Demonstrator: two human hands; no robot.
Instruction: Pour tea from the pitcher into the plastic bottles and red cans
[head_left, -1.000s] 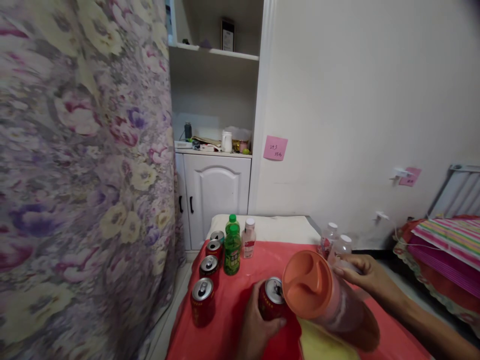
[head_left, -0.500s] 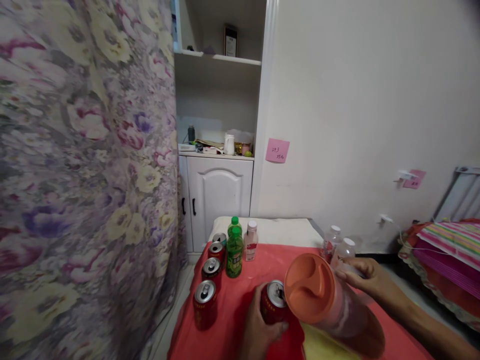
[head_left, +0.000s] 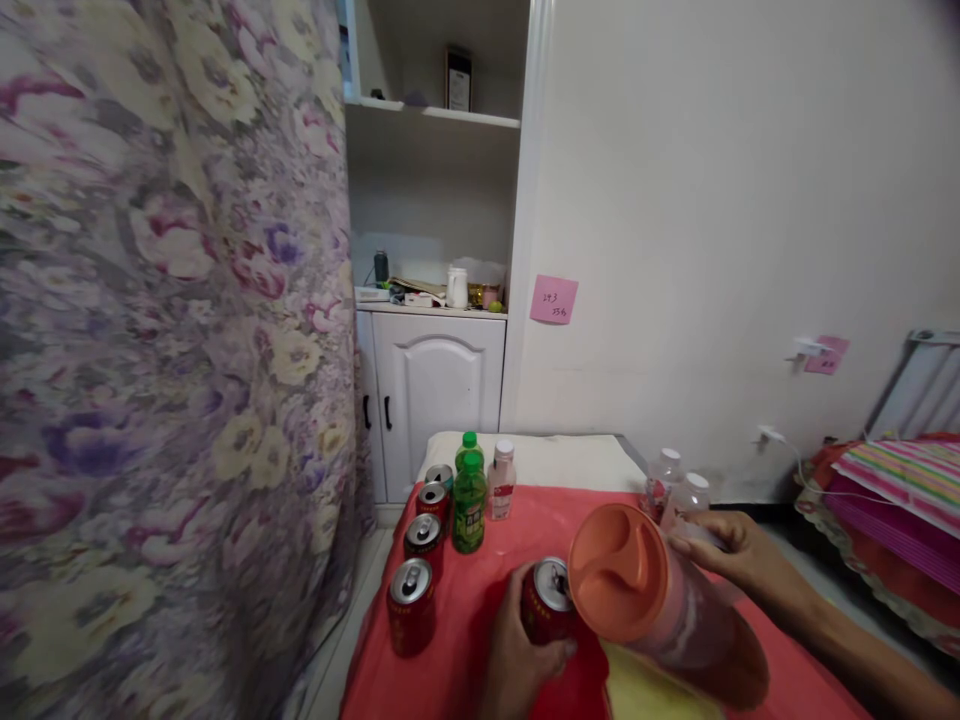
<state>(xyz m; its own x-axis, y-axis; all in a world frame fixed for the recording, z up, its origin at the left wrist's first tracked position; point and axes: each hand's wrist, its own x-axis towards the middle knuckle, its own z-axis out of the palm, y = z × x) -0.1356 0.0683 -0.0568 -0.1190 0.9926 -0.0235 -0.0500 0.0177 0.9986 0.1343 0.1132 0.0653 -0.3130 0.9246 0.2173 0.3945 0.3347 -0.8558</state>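
Note:
My left hand point(head_left: 517, 645) is wrapped round a red drink can point(head_left: 546, 612) with a silver top and an opened tab. Gripped by its handle in my right hand point(head_left: 724, 550), a pitcher point(head_left: 697, 625) with an orange lid point(head_left: 619, 572) is tilted far over to the left. The lid's edge is right at the can's top, touching or nearly so. Brownish liquid lies in the pitcher's lower end. Whether any liquid is flowing into the can, I cannot tell.
Several opened cans point(head_left: 411, 610) line the table's left edge, beside green bottles point(head_left: 469, 510) and a pinkish bottle point(head_left: 502, 485). Two clear bottles point(head_left: 663, 478) with white caps stand behind the pitcher. A red cloth point(head_left: 480, 590) covers the table; a floral curtain point(head_left: 172, 350) hangs left.
Nearly nothing differs. Can, pitcher and both hands keep the same positions; the whole view has shifted very slightly.

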